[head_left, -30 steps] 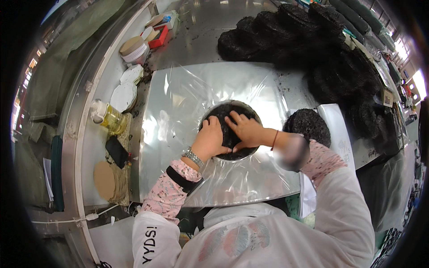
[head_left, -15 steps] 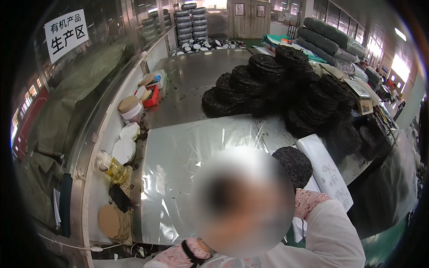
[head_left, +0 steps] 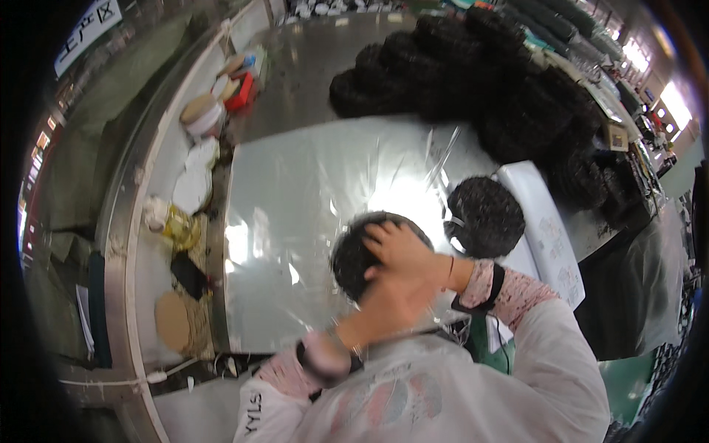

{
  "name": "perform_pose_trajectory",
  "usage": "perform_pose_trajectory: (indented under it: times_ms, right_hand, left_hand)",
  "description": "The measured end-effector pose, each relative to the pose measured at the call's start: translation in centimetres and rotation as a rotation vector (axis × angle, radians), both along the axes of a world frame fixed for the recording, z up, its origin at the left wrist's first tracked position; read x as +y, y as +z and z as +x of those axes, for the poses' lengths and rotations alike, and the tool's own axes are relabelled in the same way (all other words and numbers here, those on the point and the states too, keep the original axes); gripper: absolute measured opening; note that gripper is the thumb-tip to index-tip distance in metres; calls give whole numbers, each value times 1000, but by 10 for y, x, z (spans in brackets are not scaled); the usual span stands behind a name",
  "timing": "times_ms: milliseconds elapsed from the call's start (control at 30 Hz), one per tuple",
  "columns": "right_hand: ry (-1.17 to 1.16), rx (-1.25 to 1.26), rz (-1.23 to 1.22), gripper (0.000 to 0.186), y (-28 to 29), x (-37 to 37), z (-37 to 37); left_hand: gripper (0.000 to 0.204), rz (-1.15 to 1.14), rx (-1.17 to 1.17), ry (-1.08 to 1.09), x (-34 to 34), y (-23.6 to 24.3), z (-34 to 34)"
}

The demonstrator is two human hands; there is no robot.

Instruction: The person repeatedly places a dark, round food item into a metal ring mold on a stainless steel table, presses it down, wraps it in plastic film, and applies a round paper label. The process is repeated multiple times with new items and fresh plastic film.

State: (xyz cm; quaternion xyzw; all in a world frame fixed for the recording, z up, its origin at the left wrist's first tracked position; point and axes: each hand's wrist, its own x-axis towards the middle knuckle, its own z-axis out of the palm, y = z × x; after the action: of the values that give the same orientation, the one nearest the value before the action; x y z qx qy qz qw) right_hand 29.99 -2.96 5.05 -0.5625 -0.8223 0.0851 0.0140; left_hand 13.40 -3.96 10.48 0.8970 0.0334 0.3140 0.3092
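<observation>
A dark round cake (head_left: pixel 347 258) that looks like dried seaweed lies on the clear plastic sheeting (head_left: pixel 288 184) in front of me. My right hand (head_left: pixel 410 255) rests on its upper right part, fingers stretched and apart. Close below, my left hand (head_left: pixel 388 306) overlaps the right one at the cake's lower right edge; its fingers are smeared by motion and partly hidden. A second dark round cake (head_left: pixel 487 218) lies to the right of my hands, apart from them, partly over white printed packaging (head_left: pixel 543 229).
Tall stacks of dark cakes (head_left: pixel 450 81) fill the far right of the metal table (head_left: pixel 288 74). Along the left ledge stand a red box (head_left: pixel 240 92), a round tub (head_left: pixel 203 114), white discs (head_left: pixel 193 181), a bottle of yellow liquid (head_left: pixel 183 227) and brown cardboard discs (head_left: pixel 177 323).
My view has tipped downward, so the table's far end has moved up and partly out of view. Earlier, a blurred patch hid my hands; now both show at the cake.
</observation>
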Motion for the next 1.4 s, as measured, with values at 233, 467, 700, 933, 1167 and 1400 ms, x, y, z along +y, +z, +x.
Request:
perform_pose_trajectory:
  times_ms: [233,467,700,933,1167,1400]
  right_hand:
    - [28,18,234,83,-28,-7,-13]
    - [16,48,222,79,-25,-7,-10]
    - [-354,1057,232,43,9,24,56]
    - [-829,1361,44,53,-91,38,74]
    - [-395,454,521,63,15,-35,120]
    - [-664,-77,81,128,-44,-142,185]
  left_hand:
    - [40,-978,257,606,155,-75,-15]
    - [40,-14,301,1211,180,-101,-61]
    - [57,-157,192,415,107,-23,-27]
    - [57,81,280,175,33,-21,4]
    - [37,527,401,-115,-10,-54,5]
    - [34,511,360,-93,-17,-54,4]
